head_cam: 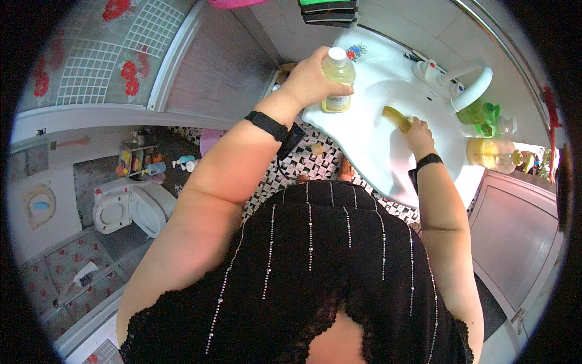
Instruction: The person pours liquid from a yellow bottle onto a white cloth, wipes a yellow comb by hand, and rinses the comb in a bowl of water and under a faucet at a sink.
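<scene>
My left hand (318,77) is wrapped around a clear plastic bottle (338,75) of pale yellow liquid with a white cap, at the left side of the white washbasin (363,132). Over the basin's bowl, my right hand (419,134) grips one end of a yellowish-green, slightly curved object (396,118); its exact kind cannot be told. A white curved faucet (475,86) rises at the basin's back right. Both wrists wear black straps.
A pump bottle of yellow liquid (493,154) and a green packet (482,119) lie along the basin's right side. Striped cloth (329,13) hangs above. A toilet (129,207) and a small shelf rack (132,159) are at the left. A cabinet door (514,236) is at the right.
</scene>
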Demonstrator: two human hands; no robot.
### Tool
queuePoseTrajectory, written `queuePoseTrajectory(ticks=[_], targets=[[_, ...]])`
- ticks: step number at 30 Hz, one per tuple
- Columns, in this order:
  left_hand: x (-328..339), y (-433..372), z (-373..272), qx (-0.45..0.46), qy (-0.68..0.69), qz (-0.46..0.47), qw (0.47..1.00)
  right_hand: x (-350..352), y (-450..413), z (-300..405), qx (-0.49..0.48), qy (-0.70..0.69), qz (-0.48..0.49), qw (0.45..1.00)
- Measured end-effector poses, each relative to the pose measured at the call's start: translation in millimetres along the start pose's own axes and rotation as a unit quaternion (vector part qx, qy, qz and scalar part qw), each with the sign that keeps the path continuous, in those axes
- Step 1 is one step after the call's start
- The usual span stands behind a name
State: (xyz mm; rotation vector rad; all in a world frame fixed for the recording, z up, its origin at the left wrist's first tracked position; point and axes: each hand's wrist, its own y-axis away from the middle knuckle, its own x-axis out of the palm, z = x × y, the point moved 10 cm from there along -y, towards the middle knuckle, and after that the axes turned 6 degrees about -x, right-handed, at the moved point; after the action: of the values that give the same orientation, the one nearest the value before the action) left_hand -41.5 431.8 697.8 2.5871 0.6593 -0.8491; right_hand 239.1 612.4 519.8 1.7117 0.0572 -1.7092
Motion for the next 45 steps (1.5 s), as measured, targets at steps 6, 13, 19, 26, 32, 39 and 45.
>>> queuePoseTrajectory(ticks=[6, 13, 19, 26, 32, 39, 45], targets=[[2, -1, 7, -0.012, -0.005, -0.017, 1.0, 31, 8, 11, -0.102, -0.036, 0.108, 0.988], [10, -9, 25, 0.005, 0.02, -0.024, 1.0, -57, 54, 87, -0.119, -0.533, 0.064, 0.835], [13, -5, 2, 0.055, -0.007, -0.042, 0.998, -159, 128, 187, -0.252, -0.606, 0.018, 0.755], [12, 14, -25, 0.06, 0.004, -0.056, 0.997, -159, 117, 211, -0.212, -0.515, -0.052, 0.829], [8, 25, -32, 0.092, -0.022, -0.054, 0.994, -159, 99, 216, -0.199, -0.496, -0.069, 0.842], [5, 24, -15, 0.067, 0.019, -0.07, 0.995, -155, 83, 224, -0.235, -0.482, -0.088, 0.839], [16, 28, -24, 0.066, 0.005, -0.041, 0.997, -157, 74, 211, -0.268, -0.466, -0.161, 0.828]])
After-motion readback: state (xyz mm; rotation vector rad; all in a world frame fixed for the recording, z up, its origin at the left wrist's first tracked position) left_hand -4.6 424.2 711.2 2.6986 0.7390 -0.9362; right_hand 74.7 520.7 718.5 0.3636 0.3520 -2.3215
